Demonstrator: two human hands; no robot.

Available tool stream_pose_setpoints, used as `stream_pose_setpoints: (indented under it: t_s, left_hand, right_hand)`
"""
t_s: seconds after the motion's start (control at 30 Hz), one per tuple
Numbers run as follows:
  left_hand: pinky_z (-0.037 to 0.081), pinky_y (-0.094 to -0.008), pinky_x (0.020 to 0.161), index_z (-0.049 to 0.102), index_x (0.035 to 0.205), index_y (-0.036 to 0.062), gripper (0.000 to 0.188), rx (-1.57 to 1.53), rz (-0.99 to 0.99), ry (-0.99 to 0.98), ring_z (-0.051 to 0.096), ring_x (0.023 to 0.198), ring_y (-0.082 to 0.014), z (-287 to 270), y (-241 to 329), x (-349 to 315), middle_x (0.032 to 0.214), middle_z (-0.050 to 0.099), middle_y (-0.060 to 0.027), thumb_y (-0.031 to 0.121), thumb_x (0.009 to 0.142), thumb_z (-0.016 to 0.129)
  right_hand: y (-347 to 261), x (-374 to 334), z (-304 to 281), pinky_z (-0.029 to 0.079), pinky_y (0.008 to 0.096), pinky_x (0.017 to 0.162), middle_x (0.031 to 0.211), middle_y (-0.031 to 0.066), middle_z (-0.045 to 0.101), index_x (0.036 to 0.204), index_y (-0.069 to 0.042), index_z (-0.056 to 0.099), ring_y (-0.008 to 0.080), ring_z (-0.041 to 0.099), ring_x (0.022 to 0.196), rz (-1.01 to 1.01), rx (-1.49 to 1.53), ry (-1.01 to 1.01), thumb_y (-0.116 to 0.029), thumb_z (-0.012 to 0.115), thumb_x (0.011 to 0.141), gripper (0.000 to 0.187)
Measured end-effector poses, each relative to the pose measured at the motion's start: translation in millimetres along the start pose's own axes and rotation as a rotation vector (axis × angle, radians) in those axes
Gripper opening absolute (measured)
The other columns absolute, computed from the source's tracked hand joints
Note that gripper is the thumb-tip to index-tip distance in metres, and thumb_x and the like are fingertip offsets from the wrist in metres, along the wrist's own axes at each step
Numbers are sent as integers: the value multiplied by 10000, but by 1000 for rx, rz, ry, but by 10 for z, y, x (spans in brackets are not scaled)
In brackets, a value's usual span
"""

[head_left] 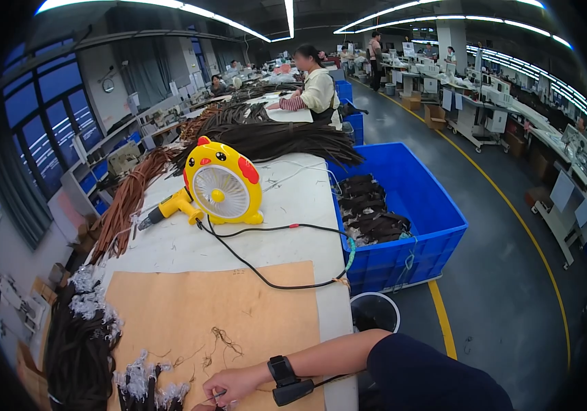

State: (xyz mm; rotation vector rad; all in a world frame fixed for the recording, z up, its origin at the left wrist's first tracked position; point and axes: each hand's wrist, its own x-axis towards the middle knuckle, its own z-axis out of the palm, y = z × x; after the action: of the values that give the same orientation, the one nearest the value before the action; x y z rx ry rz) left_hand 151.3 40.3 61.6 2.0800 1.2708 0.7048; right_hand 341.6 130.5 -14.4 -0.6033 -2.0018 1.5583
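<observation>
My right hand [237, 383], a dark watch-like band on its wrist, is closed in a pinch at the lower edge of the picture. From its fingers sticks the tip of a thin metal tool [219, 394], whose kind I cannot make out. A sliver of my left hand [203, 407] shows just below it; its fingers are cut off by the edge. Beside both hands lie black straps [144, 397] with crinkled clear plastic on their ends. Under them is a tan paper sheet [163, 294] with loose dark threads [219, 346] on it.
A yellow chick-shaped fan [223, 181] stands mid-table, near a yellow power tool [173, 204]. Its black cable [252, 270] loops rightward. Dark strap bundles [81, 342] hang at left. Right are a blue bin [437, 212] and a bucket [396, 315]. A co-worker [317, 85] stands beyond.
</observation>
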Motion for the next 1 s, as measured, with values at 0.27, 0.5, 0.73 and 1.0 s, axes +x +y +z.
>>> stream_pose_setpoints:
  t_s: [0.27, 0.5, 0.73, 1.0]
  left_hand:
    - [504, -388, 709, 688, 898, -5, 64, 198, 230, 15, 646, 769, -335, 8, -111, 11, 856, 673, -177, -10, 835, 681]
    - [514, -406, 687, 688, 904, 11, 122, 641, 284, -13, 632, 735, -320, -37, 330, -40, 797, 650, -147, -44, 800, 661]
    - [513, -351, 575, 711, 844, 78, 57, 473, 142, 131, 649, 678, -266, 122, -73, 2, 802, 613, -66, 41, 802, 703]
    - [486, -291, 595, 763, 898, 28, 103, 24, 21, 222, 631, 669, -210, 108, -293, -120, 793, 662, -84, 1, 798, 765]
  right_hand:
    - [134, 42, 32, 486, 273, 633, 856, 31, 681, 979, -10, 620, 104, 626, 779, 25, 259, -65, -55, 674, 860, 137]
    - [-47, -62, 72, 498, 372, 648, 800, 119, 678, 956, -41, 630, 246, 655, 746, 40, -184, 74, -190, 697, 866, 186]
    - [-453, -285, -290, 523, 418, 742, 960, 101, 700, 1040, -113, 682, 313, 679, 884, -7, -583, 260, -403, 669, 902, 322]
    - [-653, -313, -134, 530, 385, 633, 862, 58, 658, 1080, -152, 713, 262, 683, 759, -157, -901, -2, -345, 606, 963, 250]
